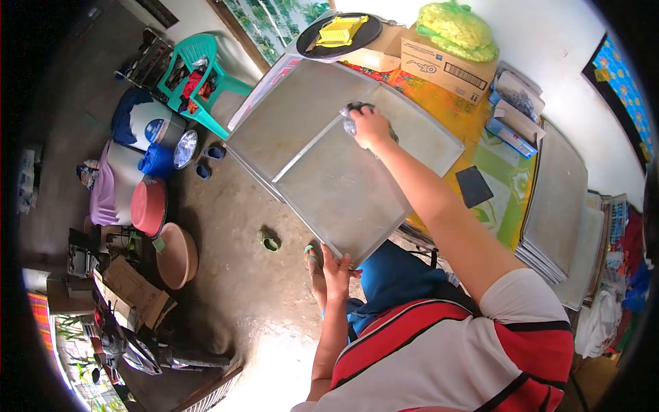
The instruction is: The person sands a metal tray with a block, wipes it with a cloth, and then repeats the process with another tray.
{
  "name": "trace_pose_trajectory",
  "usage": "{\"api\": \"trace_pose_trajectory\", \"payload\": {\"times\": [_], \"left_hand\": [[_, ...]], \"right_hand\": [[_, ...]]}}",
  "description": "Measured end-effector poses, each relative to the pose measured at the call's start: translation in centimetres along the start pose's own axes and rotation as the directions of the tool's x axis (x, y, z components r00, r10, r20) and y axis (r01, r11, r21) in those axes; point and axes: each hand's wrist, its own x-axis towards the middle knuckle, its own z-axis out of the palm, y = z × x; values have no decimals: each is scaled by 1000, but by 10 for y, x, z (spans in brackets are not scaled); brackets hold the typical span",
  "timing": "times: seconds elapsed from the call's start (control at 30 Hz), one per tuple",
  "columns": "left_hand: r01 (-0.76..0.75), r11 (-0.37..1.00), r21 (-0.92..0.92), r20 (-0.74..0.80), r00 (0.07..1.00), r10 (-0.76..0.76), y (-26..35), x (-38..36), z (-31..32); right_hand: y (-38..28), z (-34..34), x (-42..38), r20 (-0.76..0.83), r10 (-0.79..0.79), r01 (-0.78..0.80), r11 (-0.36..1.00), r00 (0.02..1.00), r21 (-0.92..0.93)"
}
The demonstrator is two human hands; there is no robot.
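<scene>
A flat grey rectangular tray (pixel 347 189) with a raised rim is tilted toward me, its near corner beyond the table edge. My left hand (pixel 336 272) grips this near corner, thumb on top. My right hand (pixel 371 128) is closed on a crumpled grey cloth (pixel 349 125), pressed at the tray's far edge. The cloth is partly hidden under my fingers, and its exact material is hard to make out. Beneath and behind lies another similar grey tray (pixel 302 103), overlapped by the one I hold.
Several stacked trays (pixel 559 199) lean at the right. The table holds a cardboard box (pixel 446 69), a yellow bag (pixel 456 31), a blue box (pixel 511 130) and a dark square piece (pixel 474 186). On the floor are a green clog (pixel 269 239) and basins (pixel 176 255); a green chair (pixel 199 58) stands behind.
</scene>
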Motion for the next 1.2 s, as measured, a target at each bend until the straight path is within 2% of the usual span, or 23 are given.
{"api": "trace_pose_trajectory", "payload": {"times": [0.03, 0.1, 0.17, 0.2, 0.23, 0.27, 0.33, 0.4, 0.47, 0.53, 0.6, 0.63, 0.67, 0.7, 0.77, 0.87, 0.97, 1.07, 1.17, 1.2], "left_hand": [[11, 1000, 13, -15, 1000, -11, 0, 0, 1], [16, 1000, 20, -17, 1000, -16, 1, 4, 4], [16, 1000, 23, 8, 1000, -16, 1, 3, 0], [7, 1000, 14, 12, 1000, -8, 0, 3, 0], [-1, 1000, 4, 15, 1000, 1, -1, 4, -1], [-7, 1000, -6, 19, 1000, 7, -3, 4, -1], [-21, 1000, 0, 0, 1000, 21, -1, 2, 0], [-26, 1000, -12, -11, 1000, 26, -1, 2, 2], [-14, 999, -29, -8, 1000, 14, -1, 2, 1], [-37, 998, -43, -12, 999, 37, -3, 2, 1], [-44, 998, -42, -11, 999, 44, -8, 4, -1], [-47, 999, -21, -8, 999, 47, -5, 3, -1], [-56, 998, -29, -14, 998, 56, -6, 3, -1], [-67, 997, -38, -23, 998, 67, -8, 5, 0], [-77, 996, -34, -35, 997, 76, -8, 5, 0], [-92, 995, -30, -22, 996, 92, 1, 3, 3], [-96, 995, -8, -38, 995, 96, 2, 2, 3], [-74, 997, -22, -64, 995, 72, 1, 1, 4], [-65, 998, 1, -78, 995, 65, 1, -1, 3], [-61, 998, -4, -69, 996, 60, 1, 0, 3]], "right_hand": [[-12, -4, -4, 35, -30, 31, 999, 999, -16], [-49, -13, -45, 141, -155, 141, 985, 978, 104], [-73, -9, -92, 109, -420, 381, 886, 901, 264], [-78, -15, -113, 124, -534, 486, 828, 837, 280], [-79, -18, -132, 171, -584, 528, 800, 794, 284], [-71, -21, -147, 83, -620, 571, 759, 780, 313], [-44, -39, -151, 22, -564, 532, 790, 825, 303], [-13, -56, -140, 197, -279, 263, 959, 940, 102], [27, -77, -123, 250, -206, 133, 951, 946, 279], [67, -83, -121, 33, -235, 174, 801, 971, 572], [104, -99, -132, 14, 62, -62, 883, 998, 465], [121, -111, -143, 51, 225, -230, 935, 973, 271], [135, -122, -152, 52, 384, -386, 920, 922, 64], [139, -134, -159, 125, 488, -484, 873, 864, -59], [137, -154, -178, 226, 684, -614, 726, 694, -311], [129, -157, -198, 183, 710, -613, 688, 680, -389], [154, -138, -206, 213, 689, -622, 720, 693, -308], [132, -156, -199, 119, 764, -685, 626, 634, -372], [137, -160, -195, 188, 794, -708, 603, 578, -368], [138, -160, -194, 192, 786, -705, 614, 588, -354]]}}
